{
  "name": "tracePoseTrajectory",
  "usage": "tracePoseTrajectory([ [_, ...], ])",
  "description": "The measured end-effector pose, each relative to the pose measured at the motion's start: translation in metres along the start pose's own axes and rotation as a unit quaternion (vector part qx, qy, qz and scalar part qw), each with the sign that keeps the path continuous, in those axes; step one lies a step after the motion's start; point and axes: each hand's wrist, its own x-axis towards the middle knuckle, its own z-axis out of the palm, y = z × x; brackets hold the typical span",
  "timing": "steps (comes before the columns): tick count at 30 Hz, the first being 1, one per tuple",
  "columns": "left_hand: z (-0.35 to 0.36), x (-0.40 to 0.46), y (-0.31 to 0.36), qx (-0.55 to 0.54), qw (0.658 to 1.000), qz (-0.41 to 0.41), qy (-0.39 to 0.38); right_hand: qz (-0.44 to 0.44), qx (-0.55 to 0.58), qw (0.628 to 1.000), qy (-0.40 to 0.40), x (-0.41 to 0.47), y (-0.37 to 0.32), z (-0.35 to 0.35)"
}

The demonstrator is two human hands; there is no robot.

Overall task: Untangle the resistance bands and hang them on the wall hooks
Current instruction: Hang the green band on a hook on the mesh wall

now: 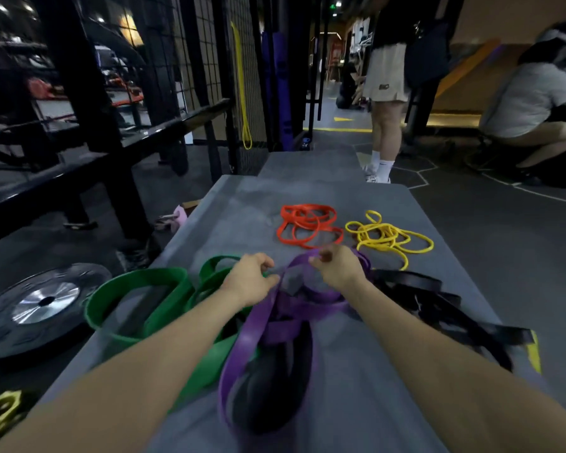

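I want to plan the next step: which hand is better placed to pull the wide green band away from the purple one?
Probably the left hand: the wide green rubber band lies just beside it, left of the wide purple rubber band.

Matt, mottled grey surface (307,191); smooth, faintly glossy wide purple rubber band (242,348); shiny metal-hubbed black weight plate (43,302).

a gym: weight plate (43,305) on floor, black rack (79,93), resistance bands (307,223).

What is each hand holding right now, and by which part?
Both the left hand and right hand pinch the purple band in their fingers, gripping its raised upper loop on either side.
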Motion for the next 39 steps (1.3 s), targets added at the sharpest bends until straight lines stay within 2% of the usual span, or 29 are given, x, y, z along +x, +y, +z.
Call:
tracePoseTrajectory([
  [3,0.007,-0.038,-0.010,0.063,0.998,0.000,-0.011,-0.019,-0.028,0.999,-0.032,-0.036,0.006,0.008],
  [5,0.011,-0.062,-0.016,0.142,0.989,-0.014,-0.026,-0.020,-0.062,0.996,-0.063,-0.053,0.014,0.015],
  [8,0.012,-0.090,-0.023,0.239,0.971,-0.015,-0.001,-0.032,-0.108,0.991,-0.078,-0.075,0.024,0.022],
  [13,0.002,-0.120,-0.042,0.241,0.968,-0.004,0.063,-0.057,-0.138,0.988,-0.041,-0.094,0.023,0.022],
  [16,-0.009,-0.132,-0.056,0.256,0.964,-0.008,0.072,-0.112,-0.138,0.984,-0.015,-0.102,0.011,0.028],
  [19,-0.016,-0.141,-0.071,0.278,0.959,-0.011,0.062,-0.190,-0.111,0.974,-0.057,-0.118,-0.010,0.044],
  [23,-0.021,-0.150,-0.084,0.232,0.970,-0.044,0.056,-0.291,-0.194,0.925,-0.146,-0.133,-0.026,0.069],
  [27,-0.028,-0.153,-0.093,0.197,0.976,-0.035,0.082,-0.266,-0.301,0.898,-0.178,-0.132,-0.016,0.072],
  [32,-0.045,-0.150,-0.098,0.153,0.977,-0.031,0.145,-0.228,-0.292,0.908,-0.195,-0.126,-0.006,0.071],
  [39,-0.077,-0.141,-0.101,0.023,0.970,-0.061,0.233,-0.171,-0.283,0.927,-0.176,-0.122,-0.001,0.057],
])
